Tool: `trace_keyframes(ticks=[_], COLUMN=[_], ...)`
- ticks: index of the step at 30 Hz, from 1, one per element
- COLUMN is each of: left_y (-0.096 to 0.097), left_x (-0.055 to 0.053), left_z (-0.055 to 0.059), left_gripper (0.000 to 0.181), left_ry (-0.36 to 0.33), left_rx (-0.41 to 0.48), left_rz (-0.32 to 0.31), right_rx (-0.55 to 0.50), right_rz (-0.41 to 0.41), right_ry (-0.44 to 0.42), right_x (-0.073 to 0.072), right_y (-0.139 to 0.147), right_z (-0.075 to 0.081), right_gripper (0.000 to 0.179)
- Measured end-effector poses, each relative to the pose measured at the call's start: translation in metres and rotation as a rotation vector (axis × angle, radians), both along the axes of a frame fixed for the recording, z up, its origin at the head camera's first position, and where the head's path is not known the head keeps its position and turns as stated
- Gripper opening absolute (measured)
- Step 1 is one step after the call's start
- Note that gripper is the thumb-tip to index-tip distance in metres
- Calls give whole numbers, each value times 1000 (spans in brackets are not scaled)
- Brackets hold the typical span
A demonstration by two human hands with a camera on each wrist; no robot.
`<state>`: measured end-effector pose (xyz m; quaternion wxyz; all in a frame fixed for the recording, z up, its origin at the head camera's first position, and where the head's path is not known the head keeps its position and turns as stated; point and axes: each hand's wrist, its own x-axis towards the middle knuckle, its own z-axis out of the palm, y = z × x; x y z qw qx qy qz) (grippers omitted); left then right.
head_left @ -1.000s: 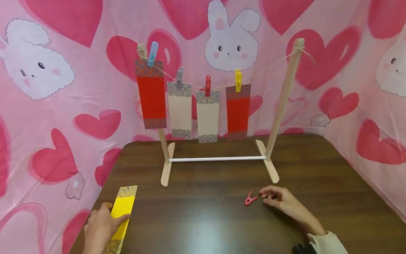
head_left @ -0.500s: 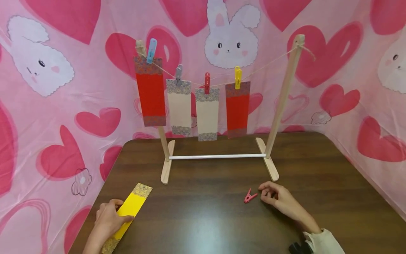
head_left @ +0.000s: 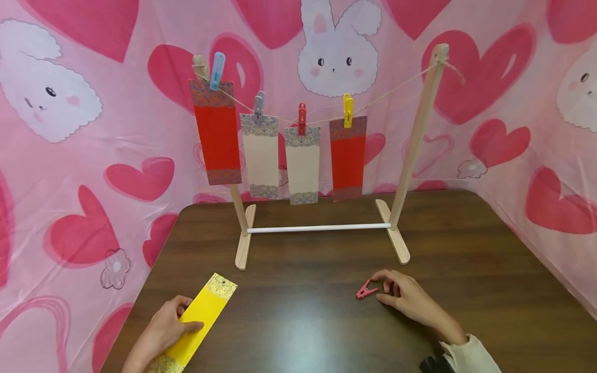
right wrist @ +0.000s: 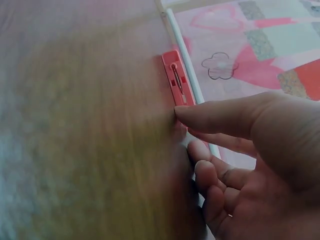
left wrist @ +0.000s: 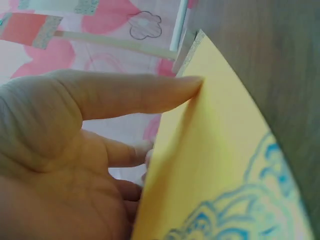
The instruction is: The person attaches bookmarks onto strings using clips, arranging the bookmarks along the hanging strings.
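Observation:
My left hand (head_left: 165,324) pinches a yellow paper strip (head_left: 205,305) with patterned ends, thumb on its face and fingers behind. In the left wrist view, the thumb presses the strip (left wrist: 200,150) and bends it; blue line ornament shows at its lower end. At right, thumb and index finger of my right hand (head_left: 412,298) are at the two handle ends of a pink clothespin (head_left: 365,291) low over the table. The right wrist view shows this clothespin (right wrist: 176,77) with its spring, the thumb tip over its near end and the other fingers curled.
Behind stands a wooden frame (head_left: 410,150) with a string, a white crossbar (head_left: 317,228) and two feet. Red strips (head_left: 216,140) and cream strips (head_left: 302,163) hang from it by coloured clothespins. A pink heart-and-rabbit cloth (head_left: 135,129) surrounds the brown table (head_left: 298,280).
My left hand has moved right and the yellow strip has turned, its far end swinging right. My right hand has moved slightly left, its fingers closing in on the pink clothespin.

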<state>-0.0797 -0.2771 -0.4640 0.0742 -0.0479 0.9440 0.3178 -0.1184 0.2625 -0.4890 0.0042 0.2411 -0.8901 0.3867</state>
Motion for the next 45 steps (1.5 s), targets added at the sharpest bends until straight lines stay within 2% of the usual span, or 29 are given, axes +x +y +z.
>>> trace_keyframes(ticks=[4, 7, 11, 15, 17, 22, 27, 31, 36, 41, 45], left_y=[2, 3, 8, 13, 14, 17, 23, 32, 45, 56, 66], left_x=[-2, -4, -4, -2, -1, 0, -1, -1, -1, -6, -12], left_z=[0, 0, 3, 6, 7, 10, 16, 25, 39, 52, 60], left_gripper=[28, 20, 21, 25, 26, 28, 26, 24, 19, 16, 15], left_ry=[40, 80, 84, 67, 84, 178, 264, 280, 318, 367, 380], left_rx=[108, 203, 335, 485, 541, 596, 687, 690, 596, 531, 505], left_rz=[7, 21, 64, 120, 142, 166, 158, 140, 64, -41, -96], right_rx=[43, 68, 61, 41, 29, -11, -64, -73, -73, -139, -175], right_rz=[20, 21, -2, -21, -26, -41, -143, -257, -358, -369, -357], right_ry=[26, 60, 92, 78, 68, 60, 60, 124, 256, 287, 284], right_x=[2, 3, 1, -1, -1, 0, 1, 4, 9, 12, 13], right_y=[1, 0, -3, -5, -5, -5, -4, 0, 8, 14, 19], right_z=[3, 6, 7, 6, 5, 5, 13, 28, 47, 64, 73], right_gripper=[48, 48, 35, 31, 29, 26, 25, 22, 25, 27, 29])
